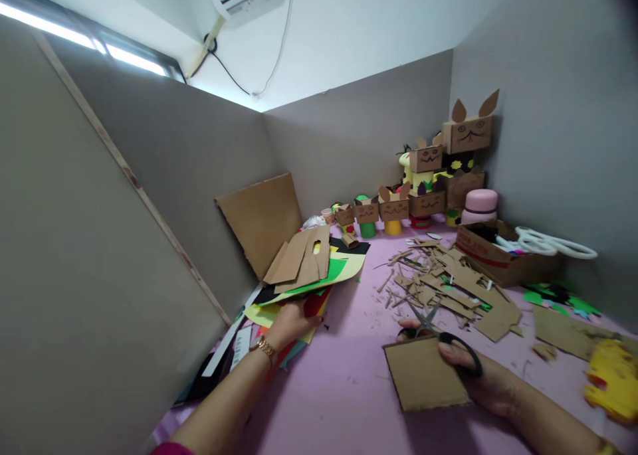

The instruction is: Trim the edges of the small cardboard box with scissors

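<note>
"How many hands were at work?"

"Two. The left hand (292,322) was at the left edge of the pink table (349,382), on one fanned stack of coloured paper sheets (343,269). About three flat brown cardboard cut-outs (302,259) lay on top. Its fingers went under the sheets, so I couldn't tell their grip."

"And the right?"

"The right hand (481,375) was near the front edge. Its fingers were closed around one pair of black-handled scissors (451,339) and one brown cardboard rectangle (423,375)."

"What else?"

"One heap of cardboard scraps (448,282) lay mid-table, and one open cardboard box (503,266) stood by the right edge. In the far right corner there was one pink round tub (481,206) and at least five eared cardboard box faces (471,133)."
</note>
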